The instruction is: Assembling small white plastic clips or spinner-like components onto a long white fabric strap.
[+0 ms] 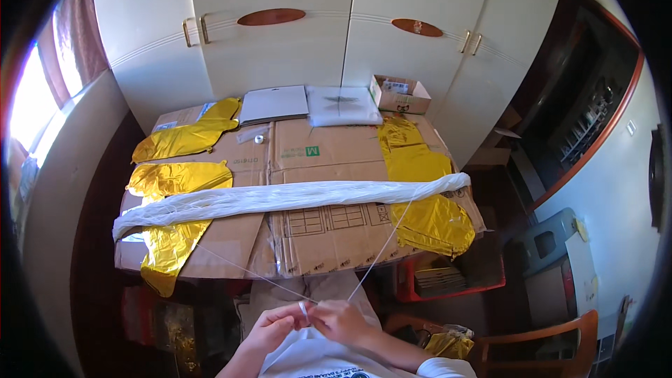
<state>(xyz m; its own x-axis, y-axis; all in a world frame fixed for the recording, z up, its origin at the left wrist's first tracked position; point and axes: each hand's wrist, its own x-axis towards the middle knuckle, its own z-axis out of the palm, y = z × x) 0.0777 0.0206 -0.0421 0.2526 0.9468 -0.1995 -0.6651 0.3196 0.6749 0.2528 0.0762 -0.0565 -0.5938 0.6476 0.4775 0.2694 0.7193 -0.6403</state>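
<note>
**Pale wardrobe (273, 66) lines the far side**

Its doors carry oval red-brown plaques (271, 17) and gold-coloured handles (204, 29). Along the far edge of the flattened cardboard (308, 168) sit a pale flat stack (274, 105), a clear plastic packet (343, 106) beside it and an open box (404, 102); a small white roll (259, 139) lies nearer. A curtain (84, 24) hangs by the bright window (31, 101). At lower right, a red crate (458, 292) stands near a wooden chair (588, 325).
</note>
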